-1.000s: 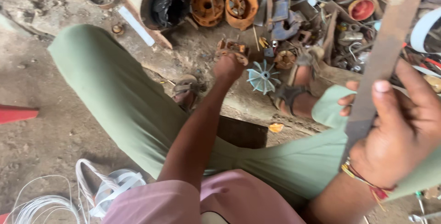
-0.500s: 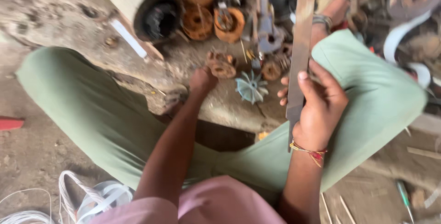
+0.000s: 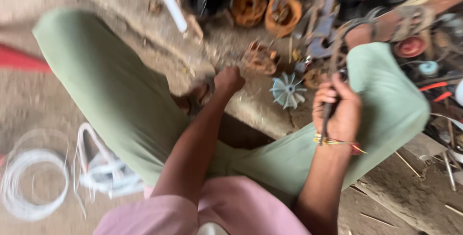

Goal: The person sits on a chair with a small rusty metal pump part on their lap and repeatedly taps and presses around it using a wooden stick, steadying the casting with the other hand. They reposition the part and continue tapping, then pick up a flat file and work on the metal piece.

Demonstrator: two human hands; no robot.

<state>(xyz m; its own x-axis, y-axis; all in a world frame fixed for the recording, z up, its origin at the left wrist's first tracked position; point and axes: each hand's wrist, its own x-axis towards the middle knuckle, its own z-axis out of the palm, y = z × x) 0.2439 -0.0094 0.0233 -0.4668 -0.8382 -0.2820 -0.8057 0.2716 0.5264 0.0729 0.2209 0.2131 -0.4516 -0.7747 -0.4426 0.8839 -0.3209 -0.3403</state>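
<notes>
**A thin metal strip in our right hand, a rusty part under our left**

Our right hand is closed around a long, flat metal strip, fingers wrapped about its lower end, with the upper length rising toward twelve o'clock over the clutter. The view is blurred, so we cannot tell how firmly the thumb bears on it. We judge the strip stiff and fairly light for its length, thin-edged and probably rough with rust, so it should not slip much. Held so near one end, the far end will swing easily. A grip nearer the middle would steady it, and the edges want care.

Our left hand is curled into a loose fist at the edge of the concrete slab, just at seven o'clock of a small rusty coil part. We cannot tell whether it touches the part or holds anything. That part looks heavy for its size and hard, best taken around its outer rim.

At three o'clock from the left hand lies a pale blue fan wheel, whose thin plastic-looking blades seem brittle. White wire loops lie on the floor at eight o'clock.
</notes>
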